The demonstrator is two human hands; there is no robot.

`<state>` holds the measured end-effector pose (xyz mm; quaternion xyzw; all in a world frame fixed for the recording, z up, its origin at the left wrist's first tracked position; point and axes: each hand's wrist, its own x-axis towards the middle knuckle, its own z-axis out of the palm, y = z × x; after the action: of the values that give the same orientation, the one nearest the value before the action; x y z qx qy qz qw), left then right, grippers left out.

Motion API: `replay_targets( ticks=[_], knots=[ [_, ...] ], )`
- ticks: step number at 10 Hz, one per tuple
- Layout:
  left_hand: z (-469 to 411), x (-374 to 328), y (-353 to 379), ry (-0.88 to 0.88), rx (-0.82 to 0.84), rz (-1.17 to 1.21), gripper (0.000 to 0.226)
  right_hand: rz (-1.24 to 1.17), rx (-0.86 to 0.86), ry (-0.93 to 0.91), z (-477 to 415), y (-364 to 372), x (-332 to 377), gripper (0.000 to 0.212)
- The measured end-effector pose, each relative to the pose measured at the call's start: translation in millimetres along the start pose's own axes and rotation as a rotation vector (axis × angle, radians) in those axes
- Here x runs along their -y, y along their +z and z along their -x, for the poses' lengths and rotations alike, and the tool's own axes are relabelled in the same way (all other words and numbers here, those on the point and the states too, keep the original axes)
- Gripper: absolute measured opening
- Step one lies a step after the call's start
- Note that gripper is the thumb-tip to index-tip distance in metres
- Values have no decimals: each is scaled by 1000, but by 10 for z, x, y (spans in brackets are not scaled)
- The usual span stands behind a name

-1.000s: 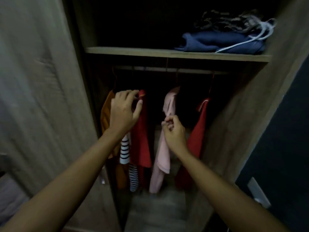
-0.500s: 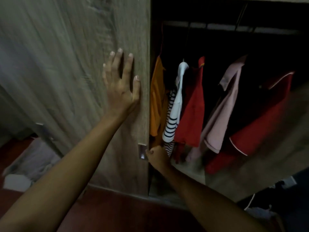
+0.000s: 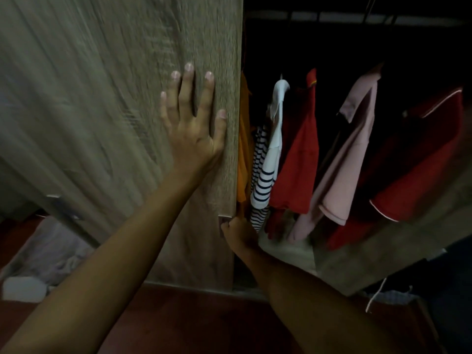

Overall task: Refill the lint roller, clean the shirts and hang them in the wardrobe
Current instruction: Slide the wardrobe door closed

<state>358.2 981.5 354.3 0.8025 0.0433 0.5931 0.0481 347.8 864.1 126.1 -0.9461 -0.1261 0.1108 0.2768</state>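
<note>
The wardrobe's wooden sliding door [image 3: 122, 103] fills the left half of the view. My left hand [image 3: 192, 123] lies flat on it near its right edge, fingers spread. My right hand [image 3: 236, 232] is closed around the small metal handle [image 3: 222, 221] low on that edge. Inside the dark opening, shirts hang from a rail [image 3: 332, 16]: an orange one [image 3: 242, 154] half hidden by the door, a white striped one [image 3: 265, 169], a red one [image 3: 298, 159], a pink one [image 3: 347, 159] and a second red one [image 3: 419, 169].
Red-brown floor [image 3: 194, 325] lies below the door. Pale crumpled fabric [image 3: 51, 254] and a white object [image 3: 24, 290] lie at the lower left. More cloth with a white cord [image 3: 375, 297] sits at the lower right, beside the wardrobe's side panel [image 3: 398, 246].
A second ago both hands were on the hanging shirts. They have since moved to the door, left palm flat, right on the handle. The door edge now covers more of the orange shirt.
</note>
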Motion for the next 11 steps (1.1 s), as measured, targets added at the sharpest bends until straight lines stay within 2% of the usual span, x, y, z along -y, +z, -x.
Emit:
replay_targets(
  ticks=[3, 4, 5, 6, 8, 10, 11],
  knots=[
    [54, -477, 89, 55, 29, 52, 53, -58, 48, 101, 69, -327, -560, 37],
    [79, -798, 182, 102, 36, 73, 53, -49, 98, 130, 195, -636, -780, 22],
    [102, -1158, 301, 154, 28, 99, 51, -132, 11, 184, 105, -729, -1308, 35],
    [142, -1610, 428, 229, 45, 101, 52, -173, -2, 275, 349, -1150, -1607, 28],
    [235, -2496, 798, 349, 56, 91, 58, -158, -96, 452, 361, -1704, -2327, 31],
    [300, -3409, 1075, 406, 47, 122, 61, -109, -55, 535, 302, -2043, -3282, 21],
    [337, -3771, 1187, 443, 56, 120, 61, -118, -80, 507, 421, -2276, -3542, 27]
  ],
)
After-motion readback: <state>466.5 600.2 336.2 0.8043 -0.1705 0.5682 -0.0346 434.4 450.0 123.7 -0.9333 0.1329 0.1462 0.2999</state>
